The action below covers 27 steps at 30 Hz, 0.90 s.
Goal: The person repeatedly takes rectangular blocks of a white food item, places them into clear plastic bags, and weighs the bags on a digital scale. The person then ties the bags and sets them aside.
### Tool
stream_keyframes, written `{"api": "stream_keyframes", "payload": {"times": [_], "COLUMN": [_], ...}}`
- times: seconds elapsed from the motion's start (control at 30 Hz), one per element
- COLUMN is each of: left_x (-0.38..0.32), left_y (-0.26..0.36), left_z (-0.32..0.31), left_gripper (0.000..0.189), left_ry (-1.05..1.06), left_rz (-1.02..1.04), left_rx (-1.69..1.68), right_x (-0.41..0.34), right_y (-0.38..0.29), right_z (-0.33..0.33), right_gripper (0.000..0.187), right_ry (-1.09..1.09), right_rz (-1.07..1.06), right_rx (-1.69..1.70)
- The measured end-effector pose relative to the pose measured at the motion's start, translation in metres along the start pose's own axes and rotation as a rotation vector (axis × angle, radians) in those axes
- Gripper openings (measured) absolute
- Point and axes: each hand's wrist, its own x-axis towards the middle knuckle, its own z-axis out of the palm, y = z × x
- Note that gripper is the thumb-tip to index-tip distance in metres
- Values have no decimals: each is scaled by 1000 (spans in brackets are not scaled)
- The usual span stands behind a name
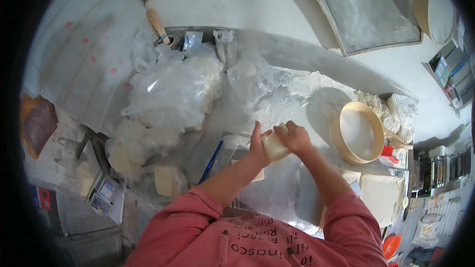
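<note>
A thick, pale cream stack, seemingly of dough sheets, is tilted up between my two hands above the front of the worktable. My left hand presses its palm against the stack's left side, thumb pointing away from me. Over the top and right side, my right hand curls its fingers around the stack. Beyond them the tabletop is dusted with white flour. Partly hidden below my left forearm lies another flat pale piece. A blue stick-like tool rests left of that forearm.
A round wooden-rimmed sieve and a red-bristled brush stand at the right. Clear plastic bags over pale stacks fill the left. Near me are pale sheets at right and a scale at left.
</note>
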Motion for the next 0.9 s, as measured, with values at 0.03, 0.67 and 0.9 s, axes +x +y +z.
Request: {"api": "stream_keyframes", "payload": {"times": [0.03, 0.67, 0.9], "left_x": [-18, 24, 17], "left_y": [0, -45, -28], "left_z": [18, 12, -30], "left_gripper": [83, 55, 47], "left_ry": [-72, 149, 46], "left_rz": [-21, 214, 51], "left_rx": [14, -37, 196], "right_x": [-17, -16, -9], "right_y": [-21, 23, 60], "right_z": [-12, 14, 29], "right_gripper": [36, 32, 32], "right_ry": [22, 32, 462], "right_rz": [114, 204, -512], "right_rx": [265, 381, 585]}}
